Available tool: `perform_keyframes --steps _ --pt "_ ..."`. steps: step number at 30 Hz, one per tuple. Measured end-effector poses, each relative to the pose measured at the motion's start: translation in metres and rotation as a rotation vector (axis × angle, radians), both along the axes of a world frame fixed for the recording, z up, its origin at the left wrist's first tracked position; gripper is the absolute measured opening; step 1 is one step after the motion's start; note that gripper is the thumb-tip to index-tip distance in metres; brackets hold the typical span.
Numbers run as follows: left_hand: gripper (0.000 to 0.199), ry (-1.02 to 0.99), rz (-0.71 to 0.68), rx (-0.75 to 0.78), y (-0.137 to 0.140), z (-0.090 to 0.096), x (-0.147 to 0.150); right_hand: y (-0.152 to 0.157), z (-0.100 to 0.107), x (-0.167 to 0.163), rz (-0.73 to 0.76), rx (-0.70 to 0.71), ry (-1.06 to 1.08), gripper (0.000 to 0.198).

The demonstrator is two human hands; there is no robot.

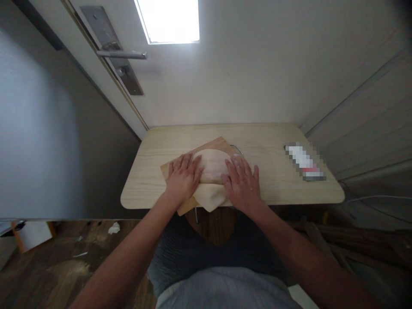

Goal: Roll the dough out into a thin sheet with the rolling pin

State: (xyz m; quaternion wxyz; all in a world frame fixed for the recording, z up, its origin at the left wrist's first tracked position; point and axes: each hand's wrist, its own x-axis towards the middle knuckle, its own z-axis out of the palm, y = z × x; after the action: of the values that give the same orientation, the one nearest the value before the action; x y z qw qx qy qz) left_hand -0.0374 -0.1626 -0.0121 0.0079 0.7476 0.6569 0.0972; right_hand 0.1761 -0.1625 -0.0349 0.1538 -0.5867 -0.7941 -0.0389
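A wooden cutting board (222, 143) lies askew on the small table, with a metal handle (237, 149) at its far right corner. Spread over it is a sheet of pale dough (212, 156), whose near part droops past the table's front edge. Across the dough runs a light brown band (211, 178) that looks like a rolling pin; its ends are hidden under my palms. My left hand (184, 174) lies flat at the left side of the dough, fingers stretched forward. Opposite it, my right hand (243, 180) rests on the right side with fingers spread.
The light wooden table (273, 184) stands against a white door with a metal lever handle (124, 55). A blurred-out flat object (304, 162), perhaps a phone, lies at the table's right. My legs are under the front edge. A white cable (373, 197) runs at the right.
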Motion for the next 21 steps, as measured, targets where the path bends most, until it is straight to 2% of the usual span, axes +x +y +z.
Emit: perform_keyframes --steps 10,16,21 --pt "0.056 -0.004 0.018 -0.03 0.043 -0.005 -0.005 0.037 0.003 -0.01 -0.034 -0.028 -0.015 0.055" --pt "0.059 -0.022 0.04 -0.068 0.07 -0.005 -0.008 0.067 0.005 -0.015 -0.062 -0.09 -0.023 0.056" --pt "0.061 -0.047 0.083 -0.088 0.084 -0.006 -0.009 0.086 0.01 -0.017 -0.069 -0.197 -0.04 0.057"
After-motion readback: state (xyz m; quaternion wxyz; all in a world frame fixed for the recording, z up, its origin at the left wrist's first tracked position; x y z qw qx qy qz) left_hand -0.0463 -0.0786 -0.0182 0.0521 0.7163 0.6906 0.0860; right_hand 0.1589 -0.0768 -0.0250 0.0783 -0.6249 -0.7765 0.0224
